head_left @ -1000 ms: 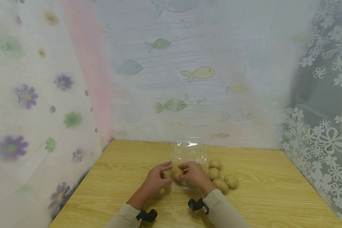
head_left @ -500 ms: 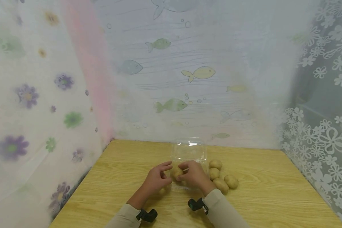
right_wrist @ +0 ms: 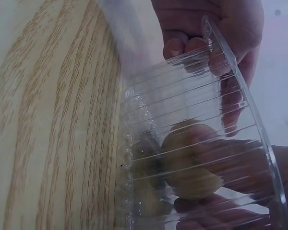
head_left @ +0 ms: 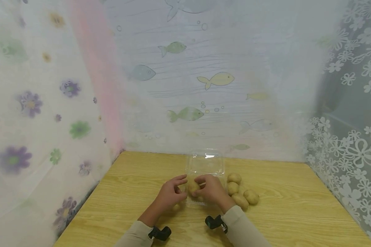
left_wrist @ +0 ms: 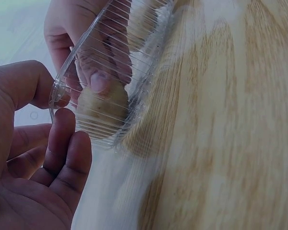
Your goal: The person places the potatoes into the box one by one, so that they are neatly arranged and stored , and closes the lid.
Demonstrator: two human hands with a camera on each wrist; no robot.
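one potato (head_left: 193, 188) is inside the clear container (right_wrist: 165, 91), low centre of the frame, pinched by the right hand (head_left: 211, 190); the left hand (head_left: 170, 193) is at its edge, grip unclear. with four potatoes (head_left: 239, 201) outside, lower right, loading looks early.

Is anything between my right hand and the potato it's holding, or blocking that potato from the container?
Nothing visible: your right hand grips the potato directly, already within the clear plastic container, whose lid is open at the far side. What lies right beneath the potato is unclear.
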